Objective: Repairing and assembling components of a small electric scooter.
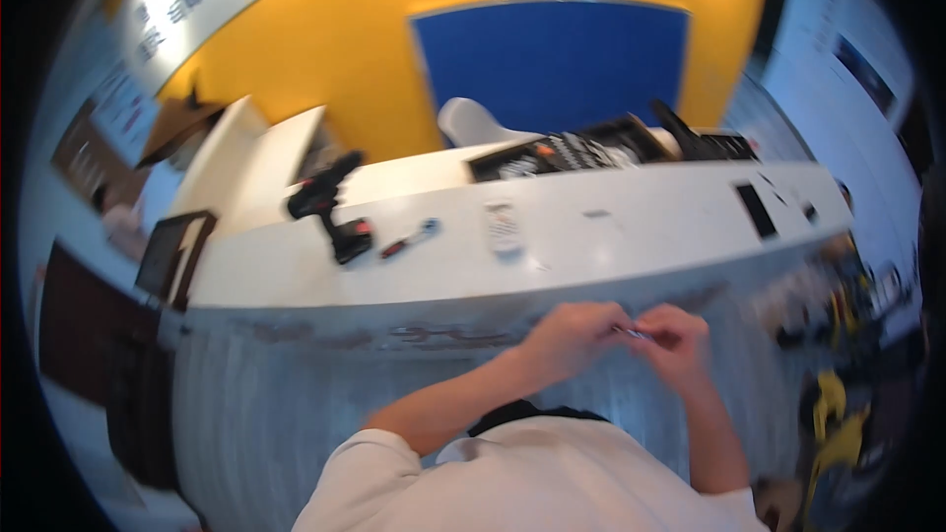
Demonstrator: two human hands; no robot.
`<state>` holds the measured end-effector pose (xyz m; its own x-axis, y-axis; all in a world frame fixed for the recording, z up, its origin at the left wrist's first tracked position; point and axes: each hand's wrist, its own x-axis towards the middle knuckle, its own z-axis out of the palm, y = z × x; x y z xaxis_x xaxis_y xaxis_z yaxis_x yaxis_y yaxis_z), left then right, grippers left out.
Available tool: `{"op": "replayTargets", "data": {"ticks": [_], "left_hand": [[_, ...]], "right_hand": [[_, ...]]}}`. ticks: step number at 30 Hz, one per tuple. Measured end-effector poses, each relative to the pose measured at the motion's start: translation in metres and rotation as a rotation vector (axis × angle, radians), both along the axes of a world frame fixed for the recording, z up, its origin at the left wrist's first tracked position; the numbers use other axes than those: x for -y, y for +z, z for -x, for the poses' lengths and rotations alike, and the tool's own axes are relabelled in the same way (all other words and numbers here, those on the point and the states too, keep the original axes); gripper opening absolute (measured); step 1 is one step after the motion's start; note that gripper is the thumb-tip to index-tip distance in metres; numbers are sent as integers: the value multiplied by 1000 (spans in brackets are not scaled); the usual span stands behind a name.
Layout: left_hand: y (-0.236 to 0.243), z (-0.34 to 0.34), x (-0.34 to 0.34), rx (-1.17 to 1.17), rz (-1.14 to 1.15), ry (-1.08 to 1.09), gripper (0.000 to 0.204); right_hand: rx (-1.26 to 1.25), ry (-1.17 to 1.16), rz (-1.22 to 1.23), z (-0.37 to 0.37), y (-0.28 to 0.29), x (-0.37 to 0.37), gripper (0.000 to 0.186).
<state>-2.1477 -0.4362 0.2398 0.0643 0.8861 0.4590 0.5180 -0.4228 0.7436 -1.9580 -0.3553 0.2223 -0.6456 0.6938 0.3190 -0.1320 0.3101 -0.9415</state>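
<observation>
In front of my body, close to the counter's near edge, my left hand and my right hand meet. Their fingertips are closed together on a small, thin, shiny piece, mostly covered by the fingers and too small to name. On the white counter beyond them stands a black cordless drill. Beside it lies a screwdriver with a red and black handle. A white packet with dark print rests nearer the middle, and a small grey piece is to its right.
A black phone-like slab and small dark bits lie toward the counter's right end. Behind stand a black printed box and a white chair. Another person is at the far left. Yellow items stand at the right.
</observation>
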Motion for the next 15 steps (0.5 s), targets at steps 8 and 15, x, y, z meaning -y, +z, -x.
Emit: {"op": "replayTargets", "data": {"ticks": [8, 15], "left_hand": [[-27, 45, 40, -54, 73, 3, 18], [-24, 105, 64, 60, -8, 190, 20]], "right_hand": [[107, 210, 523, 46, -14, 21, 12], [170, 295, 367, 114, -1, 25, 13]]}}
